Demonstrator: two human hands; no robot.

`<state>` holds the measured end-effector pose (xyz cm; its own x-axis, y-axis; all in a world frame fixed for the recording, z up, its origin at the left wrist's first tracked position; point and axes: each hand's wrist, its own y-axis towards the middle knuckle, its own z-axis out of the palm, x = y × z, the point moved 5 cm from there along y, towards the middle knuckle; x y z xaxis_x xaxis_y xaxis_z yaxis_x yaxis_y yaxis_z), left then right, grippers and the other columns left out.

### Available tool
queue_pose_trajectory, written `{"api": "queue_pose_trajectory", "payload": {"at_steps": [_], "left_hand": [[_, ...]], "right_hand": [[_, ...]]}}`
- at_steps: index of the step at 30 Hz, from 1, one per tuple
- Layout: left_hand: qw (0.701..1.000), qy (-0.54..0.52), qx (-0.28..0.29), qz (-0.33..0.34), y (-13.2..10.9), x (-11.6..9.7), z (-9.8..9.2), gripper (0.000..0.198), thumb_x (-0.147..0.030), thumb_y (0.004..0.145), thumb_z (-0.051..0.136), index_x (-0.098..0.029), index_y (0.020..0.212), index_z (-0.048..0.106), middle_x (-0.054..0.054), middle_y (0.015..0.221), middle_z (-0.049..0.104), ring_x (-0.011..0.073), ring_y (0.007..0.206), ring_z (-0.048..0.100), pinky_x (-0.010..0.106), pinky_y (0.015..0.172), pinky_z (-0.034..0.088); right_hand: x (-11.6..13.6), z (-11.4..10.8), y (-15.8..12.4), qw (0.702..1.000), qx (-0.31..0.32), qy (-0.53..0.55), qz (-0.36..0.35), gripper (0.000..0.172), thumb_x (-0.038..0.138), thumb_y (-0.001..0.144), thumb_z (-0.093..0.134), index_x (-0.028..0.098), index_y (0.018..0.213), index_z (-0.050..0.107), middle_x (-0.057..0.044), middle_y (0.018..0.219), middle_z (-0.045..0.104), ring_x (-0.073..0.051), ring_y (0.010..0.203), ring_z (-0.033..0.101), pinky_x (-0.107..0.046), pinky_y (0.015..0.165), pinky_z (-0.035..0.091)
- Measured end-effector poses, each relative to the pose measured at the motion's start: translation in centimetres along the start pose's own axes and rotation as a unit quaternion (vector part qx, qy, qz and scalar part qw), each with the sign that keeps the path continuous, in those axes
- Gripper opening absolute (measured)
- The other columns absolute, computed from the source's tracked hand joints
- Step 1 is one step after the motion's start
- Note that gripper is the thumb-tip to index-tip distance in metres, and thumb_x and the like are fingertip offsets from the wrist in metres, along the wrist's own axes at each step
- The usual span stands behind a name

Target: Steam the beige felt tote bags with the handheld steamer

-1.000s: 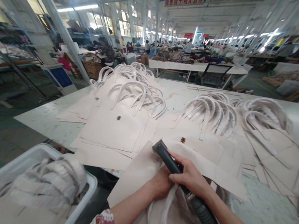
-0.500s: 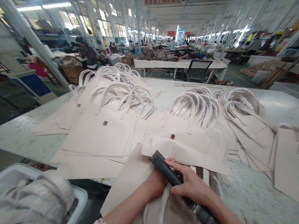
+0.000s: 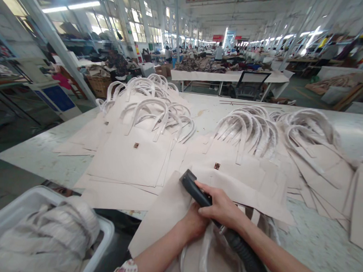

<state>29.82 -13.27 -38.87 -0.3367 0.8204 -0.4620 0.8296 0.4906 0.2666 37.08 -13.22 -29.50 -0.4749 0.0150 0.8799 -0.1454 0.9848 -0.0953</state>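
Note:
My right hand (image 3: 222, 205) is closed around a black hand-held tool (image 3: 194, 191) with a ribbed hose running down to the bottom edge. The tool's head points up and left, over a beige bag panel (image 3: 160, 213). My left hand (image 3: 195, 222) lies just below the tool, against the beige pieces; its fingers are mostly hidden, so its grip does not show. Pale bag handles (image 3: 204, 253) in clear wrap hang below my hands. Directly beyond the tool lies a stack of beige panels (image 3: 247, 178) with wrapped handles and a small metal fitting (image 3: 217, 166).
Another stack of handled panels (image 3: 130, 161) lies to the left, and more panels (image 3: 321, 162) to the right, on a pale worktable (image 3: 321, 228). A white bin (image 3: 108, 230) of wrapped strips stands lower left. A black chair (image 3: 251, 85) and people are farther back.
The view has swung slightly left, so the table appears shifted right. The tool's head has moved a little up and left across the panel, with my right hand still around it.

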Motion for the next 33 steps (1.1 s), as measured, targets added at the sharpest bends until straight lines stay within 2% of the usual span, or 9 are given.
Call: {"api": "queue_pose_trajectory", "payload": {"at_steps": [2,5,10,13,17,20,23,29,33], "left_hand": [[1.000,-0.023,-0.004,0.013,0.3,-0.5,-0.6,0.042,-0.019,0.088,0.032,-0.018,0.130,0.031,0.005,0.130,0.042,0.0186,0.123,0.033,0.032,0.102,0.032],[0.999,-0.019,0.022,0.019,0.7,-0.9,-1.1,0.038,-0.018,0.087,0.037,-0.019,0.125,0.037,0.006,0.136,0.033,0.0182,0.128,0.023,0.038,0.105,0.024],[0.989,0.007,0.143,0.032,1.0,-0.4,-1.8,0.055,-0.012,0.078,0.043,-0.021,0.131,0.028,0.006,0.142,0.019,0.0174,0.130,0.013,0.038,0.107,0.017],[0.974,0.028,0.213,0.067,2.3,-0.2,-3.1,0.078,-0.004,0.067,0.047,-0.026,0.136,0.016,0.005,0.141,0.023,0.0190,0.128,0.021,0.035,0.104,0.023],[0.956,0.104,0.263,0.072,6.1,-1.2,-3.7,0.074,-0.002,0.072,0.040,-0.031,0.135,0.015,0.005,0.112,0.053,0.0196,0.099,0.052,0.031,0.081,0.042],[0.957,0.180,0.219,0.059,9.1,-3.0,-2.7,0.051,-0.026,0.084,0.042,-0.033,0.132,0.026,0.005,0.089,0.055,0.0215,0.079,0.055,0.032,0.069,0.042],[0.963,0.202,0.167,0.067,10.6,-4.5,-1.1,0.051,-0.046,0.079,0.050,-0.031,0.126,0.036,0.007,0.093,0.051,0.0235,0.086,0.051,0.035,0.074,0.039],[0.972,0.191,0.098,0.095,10.2,-4.3,0.4,0.055,-0.047,0.074,0.057,-0.032,0.124,0.039,0.008,0.133,0.031,0.0322,0.122,0.023,0.054,0.096,0.018],[0.973,0.171,0.103,0.119,10.0,-4.4,1.1,0.045,-0.045,0.077,0.055,-0.028,0.118,0.045,0.006,0.136,0.029,0.0303,0.128,0.016,0.056,0.100,0.007]], "right_hand": [[0.3,-0.8,0.0,0.998,-0.055,0.038,-0.009,0.072,0.011,0.059,0.060,0.021,0.128,0.043,-0.003,0.116,0.056,-0.023,0.104,0.051,-0.032,0.091,0.036],[-0.4,-3.4,-2.3,0.984,-0.122,0.123,0.036,0.070,0.014,0.063,0.061,0.024,0.129,0.040,0.000,0.096,0.062,-0.017,0.071,0.058,-0.028,0.064,0.047],[-3.7,-9.5,-11.2,0.931,-0.282,0.173,0.153,0.075,0.023,0.062,0.068,0.024,0.130,0.036,0.004,0.070,0.062,-0.014,0.052,0.054,-0.025,0.049,0.044],[-5.8,-11.4,-17.0,0.889,-0.368,0.193,0.194,0.081,0.030,0.061,0.070,0.021,0.132,0.032,0.003,0.062,0.061,-0.016,0.051,0.054,-0.027,0.049,0.045],[-7.2,-10.7,-21.1,0.872,-0.365,0.246,0.212,0.085,0.029,0.061,0.070,0.020,0.134,0.028,0.001,0.059,0.061,-0.017,0.048,0.054,-0.028,0.045,0.044],[-7.1,-9.1,-21.3,0.876,-0.322,0.296,0.204,0.084,0.025,0.061,0.069,0.020,0.134,0.027,-0.001,0.069,0.062,-0.016,0.049,0.054,-0.028,0.043,0.045],[-6.7,-7.7,-20.2,0.880,-0.265,0.332,0.214,0.083,0.020,0.061,0.067,0.019,0.134,0.027,-0.001,0.072,0.061,-0.015,0.049,0.054,-0.027,0.041,0.046],[-7.7,-8.5,-16.5,0.886,-0.235,0.344,0.205,0.079,0.013,0.061,0.063,0.017,0.132,0.029,0.001,0.068,0.062,-0.016,0.048,0.056,-0.027,0.041,0.046],[-9.4,-11.1,-13.1,0.895,-0.261,0.306,0.193,0.075,0.016,0.061,0.064,0.013,0.130,0.033,0.003,0.053,0.060,-0.015,0.039,0.053,-0.026,0.038,0.045]]}}
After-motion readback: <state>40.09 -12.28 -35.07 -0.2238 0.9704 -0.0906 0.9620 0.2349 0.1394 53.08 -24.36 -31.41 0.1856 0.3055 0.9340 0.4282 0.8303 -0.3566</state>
